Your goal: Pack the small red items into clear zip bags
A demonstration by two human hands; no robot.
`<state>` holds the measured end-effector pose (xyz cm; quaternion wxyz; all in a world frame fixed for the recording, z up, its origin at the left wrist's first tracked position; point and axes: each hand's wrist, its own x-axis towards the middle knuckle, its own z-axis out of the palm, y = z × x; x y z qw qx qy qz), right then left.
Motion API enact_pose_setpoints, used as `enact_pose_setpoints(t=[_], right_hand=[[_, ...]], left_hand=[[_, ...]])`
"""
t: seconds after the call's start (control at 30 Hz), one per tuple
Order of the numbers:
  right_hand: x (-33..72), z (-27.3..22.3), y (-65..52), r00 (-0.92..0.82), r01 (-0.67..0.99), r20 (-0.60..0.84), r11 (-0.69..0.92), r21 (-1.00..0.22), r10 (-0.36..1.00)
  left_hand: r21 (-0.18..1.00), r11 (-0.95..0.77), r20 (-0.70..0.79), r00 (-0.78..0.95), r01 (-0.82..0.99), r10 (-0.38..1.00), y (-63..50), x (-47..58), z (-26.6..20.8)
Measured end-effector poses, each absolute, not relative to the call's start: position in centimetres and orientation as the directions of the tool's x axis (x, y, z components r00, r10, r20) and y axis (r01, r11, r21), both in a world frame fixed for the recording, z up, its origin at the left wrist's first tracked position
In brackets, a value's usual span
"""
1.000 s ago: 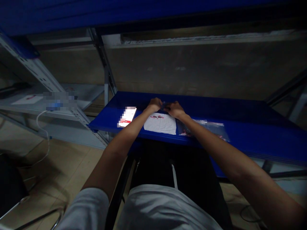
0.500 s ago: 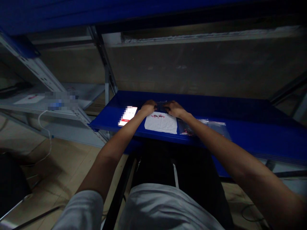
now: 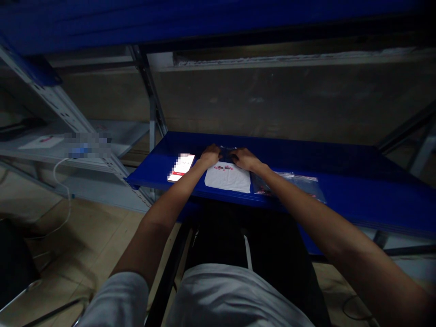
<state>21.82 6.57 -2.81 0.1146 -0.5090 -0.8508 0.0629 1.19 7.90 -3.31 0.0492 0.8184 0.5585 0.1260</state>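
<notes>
My left hand [image 3: 210,156] and my right hand [image 3: 245,159] are at either side of a small see-through plastic bag [image 3: 227,154] on the blue shelf. Fingers of both hands look closed on the bag's sides, though dim light hides the fingertips. Just in front of the bag, a white cloth [image 3: 227,183] lies flat. Several small pink and dark pieces [image 3: 224,168] are near the cloth's far edge; whether loose or part of the cloth, I cannot tell. Beside my right forearm lies a larger see-through zip bag [image 3: 303,185] with small reddish bits near its front edge.
A lit phone [image 3: 183,167] lies left of my left forearm on the blue shelf [image 3: 354,181]. A metal upright [image 3: 78,116] stands at the left, with a grey shelf [image 3: 131,131] beyond it. Overhead is another blue shelf [image 3: 218,22]. A white cable [image 3: 70,190] hangs at the left.
My right hand has shifted slightly left, closer to my left hand. The view has tilted a little; the cloth and phone keep their places on the shelf.
</notes>
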Motion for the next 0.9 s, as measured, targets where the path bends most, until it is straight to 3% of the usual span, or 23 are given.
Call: enact_pose_setpoints(t=[0.43,0.57,0.67,0.77,0.9], right_hand=[[21.2,-1.0,5.9,-0.396,0.848,0.193,0.438,-0.299,0.898],[22.3,0.1,3.8,-0.202,0.798,0.336,0.353,-0.488,0.92],[24.4,0.3,0.2,-0.001,0.736,0.419,0.284,-0.614,0.908],[27.2,-0.4,-4.2,0.179,0.659,0.363,0.162,-0.734,0.914],[30.7,-1.5,-8.9,0.35,0.606,0.287,0.018,-0.796,0.892]], left_hand=[[0.288,-0.369,0.177,0.329,0.884,0.927,6.6,1.9,-0.8],[0.367,-0.356,0.225,0.29,0.859,0.93,5.0,2.6,1.6],[0.577,-0.377,0.313,0.23,0.725,0.921,1.7,3.7,3.3],[0.659,-0.404,0.321,0.248,0.635,0.914,-2.8,5.8,3.8],[0.641,-0.426,0.248,0.354,0.638,0.902,-7.8,9.8,2.3]])
